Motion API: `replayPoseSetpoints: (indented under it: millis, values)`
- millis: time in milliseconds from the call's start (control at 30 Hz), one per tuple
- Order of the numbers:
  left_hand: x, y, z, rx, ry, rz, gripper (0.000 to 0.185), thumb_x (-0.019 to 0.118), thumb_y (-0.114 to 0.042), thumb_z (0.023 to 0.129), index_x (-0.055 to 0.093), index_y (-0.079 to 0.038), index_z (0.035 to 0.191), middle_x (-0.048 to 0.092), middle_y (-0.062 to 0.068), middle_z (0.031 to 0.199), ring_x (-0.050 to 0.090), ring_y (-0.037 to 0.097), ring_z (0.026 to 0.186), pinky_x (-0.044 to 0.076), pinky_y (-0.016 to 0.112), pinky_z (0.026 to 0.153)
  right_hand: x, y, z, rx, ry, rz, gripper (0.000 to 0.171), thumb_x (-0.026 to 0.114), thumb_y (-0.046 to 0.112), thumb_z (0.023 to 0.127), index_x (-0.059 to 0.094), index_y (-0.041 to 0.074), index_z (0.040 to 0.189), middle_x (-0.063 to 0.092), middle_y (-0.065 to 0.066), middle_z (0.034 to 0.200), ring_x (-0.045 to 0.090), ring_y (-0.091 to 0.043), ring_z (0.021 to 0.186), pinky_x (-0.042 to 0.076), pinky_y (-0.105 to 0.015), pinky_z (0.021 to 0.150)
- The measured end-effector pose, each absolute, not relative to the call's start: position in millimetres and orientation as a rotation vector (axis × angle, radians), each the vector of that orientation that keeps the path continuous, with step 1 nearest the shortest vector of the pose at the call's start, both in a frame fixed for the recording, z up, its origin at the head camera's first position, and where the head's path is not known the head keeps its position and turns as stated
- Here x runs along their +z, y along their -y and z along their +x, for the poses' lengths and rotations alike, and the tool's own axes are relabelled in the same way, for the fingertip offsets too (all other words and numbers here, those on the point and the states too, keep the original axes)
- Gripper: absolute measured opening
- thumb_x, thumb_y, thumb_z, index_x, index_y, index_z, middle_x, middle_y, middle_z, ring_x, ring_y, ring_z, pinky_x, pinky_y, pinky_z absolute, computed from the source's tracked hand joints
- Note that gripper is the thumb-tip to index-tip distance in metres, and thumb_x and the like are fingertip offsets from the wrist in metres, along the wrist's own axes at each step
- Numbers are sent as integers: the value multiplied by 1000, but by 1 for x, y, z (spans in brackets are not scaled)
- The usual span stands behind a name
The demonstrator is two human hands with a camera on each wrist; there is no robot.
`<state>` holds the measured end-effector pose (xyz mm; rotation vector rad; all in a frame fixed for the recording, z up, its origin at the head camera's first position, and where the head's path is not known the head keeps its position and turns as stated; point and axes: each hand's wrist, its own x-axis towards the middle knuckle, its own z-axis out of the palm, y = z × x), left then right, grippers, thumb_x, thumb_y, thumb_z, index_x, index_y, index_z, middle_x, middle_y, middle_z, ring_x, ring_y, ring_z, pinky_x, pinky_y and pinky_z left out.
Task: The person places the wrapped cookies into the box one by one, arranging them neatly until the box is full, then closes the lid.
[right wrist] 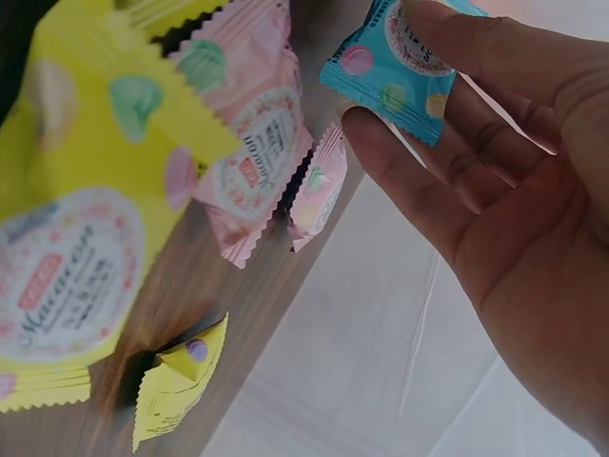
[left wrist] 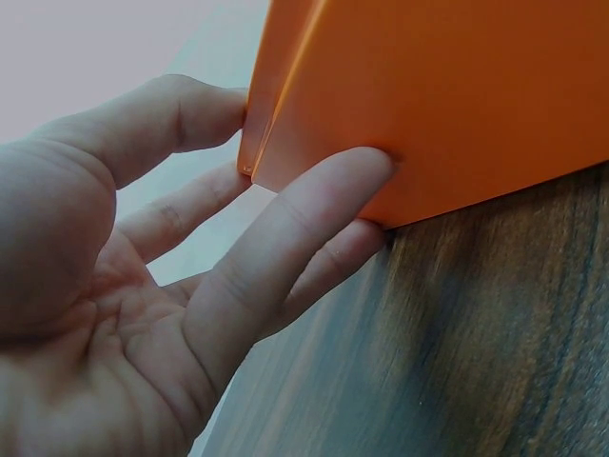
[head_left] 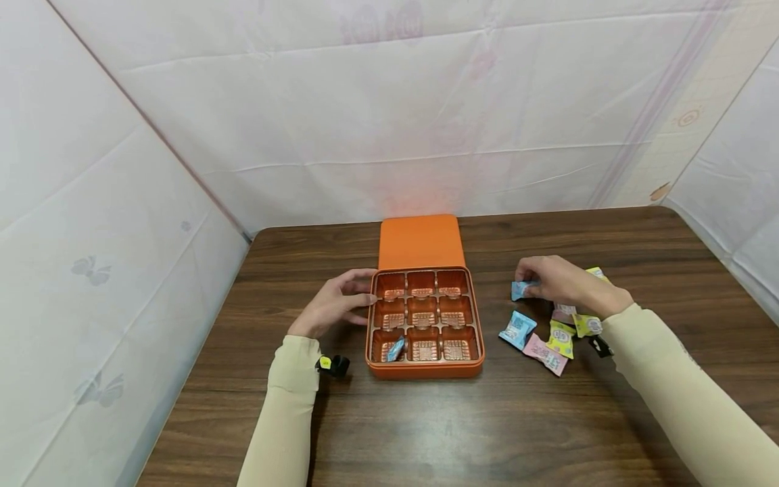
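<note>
A blue packet (head_left: 523,289) sits pinched between the thumb and fingers of the right hand (head_left: 560,283), lifted just above the wooden table (head_left: 535,433) to the right of the orange box (head_left: 425,370); the right wrist view shows the same packet (right wrist: 400,67) caught at its top edge by the fingertips (right wrist: 457,43). Just below that hand lies a loose cluster of wrapped sweets: another blue one (head_left: 518,329), a pink one (head_left: 546,354) and yellow ones (head_left: 562,338), all well apart from the box. The box holds a nine-cell tray, and a single blue sweet (head_left: 395,349) stands in its near-left cell. The left hand (head_left: 338,302) rests against the box's left wall, its fingers (left wrist: 314,205) straight and pressed on the orange side (left wrist: 447,95). The box's lid (head_left: 418,241) lies flat behind it.
</note>
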<state>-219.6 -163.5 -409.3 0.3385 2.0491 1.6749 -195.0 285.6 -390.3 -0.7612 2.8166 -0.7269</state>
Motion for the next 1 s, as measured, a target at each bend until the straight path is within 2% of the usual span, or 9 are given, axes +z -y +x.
replayPoseSetpoints:
  millis: [367,1000]
  values:
    - [-408,162,-220,1667,-2055,322,56,67,-3,105,51,-11,157,58,27,143,71,36,111,66,50,80,-384,-279,-197,-744,-2871,-830,20,74,-12,91,71,3,104,72,-4,99,70,-27,93,61,-50,81]
    - [-408,163,-218,1671,-2047,320,56,67,-2,105,50,-9,158,57,28,143,71,36,110,66,49,80,-374,-265,-194,-778,-2932,-867,21,77,-8,92,73,6,107,73,-4,101,69,-22,90,60,-48,79]
